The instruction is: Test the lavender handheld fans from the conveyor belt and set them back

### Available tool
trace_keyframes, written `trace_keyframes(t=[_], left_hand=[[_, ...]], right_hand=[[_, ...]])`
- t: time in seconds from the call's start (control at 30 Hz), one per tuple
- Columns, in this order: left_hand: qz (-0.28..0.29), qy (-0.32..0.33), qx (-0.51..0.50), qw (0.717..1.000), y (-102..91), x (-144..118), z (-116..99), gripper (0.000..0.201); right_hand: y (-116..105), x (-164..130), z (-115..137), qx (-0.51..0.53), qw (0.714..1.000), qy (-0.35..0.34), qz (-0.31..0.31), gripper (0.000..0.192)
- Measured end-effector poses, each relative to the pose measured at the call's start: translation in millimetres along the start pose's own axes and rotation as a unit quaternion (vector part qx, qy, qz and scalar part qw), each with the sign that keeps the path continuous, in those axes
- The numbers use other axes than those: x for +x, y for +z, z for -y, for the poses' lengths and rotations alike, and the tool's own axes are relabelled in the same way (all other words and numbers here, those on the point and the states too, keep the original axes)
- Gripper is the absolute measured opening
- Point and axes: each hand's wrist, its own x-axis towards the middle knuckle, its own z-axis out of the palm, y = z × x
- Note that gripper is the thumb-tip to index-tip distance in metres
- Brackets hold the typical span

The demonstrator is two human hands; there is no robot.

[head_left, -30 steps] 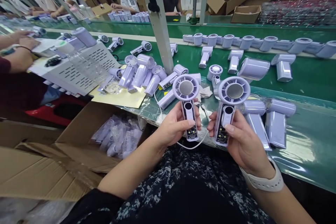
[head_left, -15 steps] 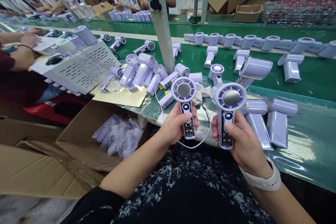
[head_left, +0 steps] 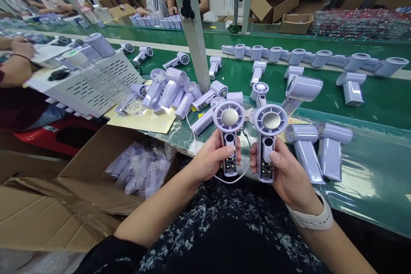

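Head view: the left hand (head_left: 210, 160) grasps one lilac handheld fan (head_left: 229, 137) by its handle, the right hand (head_left: 289, 175) grasps a second fan (head_left: 268, 139) likewise, both upright, side by side, above the near edge of the green conveyor belt (head_left: 379, 98), thumbs on the handles.

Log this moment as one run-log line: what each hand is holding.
left hand: grips left handheld fan upright | right hand: grips right handheld fan upright | thumbs on handles | more fans on green belt
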Motion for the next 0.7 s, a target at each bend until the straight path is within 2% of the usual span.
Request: trace_keyframes(t=[0.17, 0.3, 0.4, 0.53, 0.63, 0.7], left_hand=[[0.015, 0.014, 0.017, 1.000, -2.8, -0.7, 4.6, 0.044], [0.035, 0.020, 0.036, 0.999, -2.7, -2.7, 1.0, 0.046], [0.024, 0.010, 0.063, 0.998, -1.2, -3.9, -3.1, 0.045], [-0.028, -0.010, 0.084, 0.996, 0.3, -4.1, -1.0, 0.060], [-0.013, -0.021, 0.037, 0.999, 1.0, -5.8, 1.6, 0.053], [-0.004, -0.023, 0.018, 1.000, 3.0, -9.9, -1.2, 0.047]], right_hand=[[1.2, -1.1, 1.9, 0.000, 1.000, -0.008, 0.002, 0.026], [2.1, -0.9, 5.1, 0.001, 1.000, -0.025, 0.010, 0.026], [1.0, -0.5, 5.1, 0.004, 0.999, -0.034, -0.008, 0.024], [-0.1, 0.6, 3.3, 0.062, 0.998, 0.022, 0.006, 0.029], [3.5, -0.7, 4.9, 0.093, 0.994, 0.062, 0.020, 0.040], [7.2, -4.3, 8.8, 0.102, 0.993, 0.060, 0.025, 0.034]])
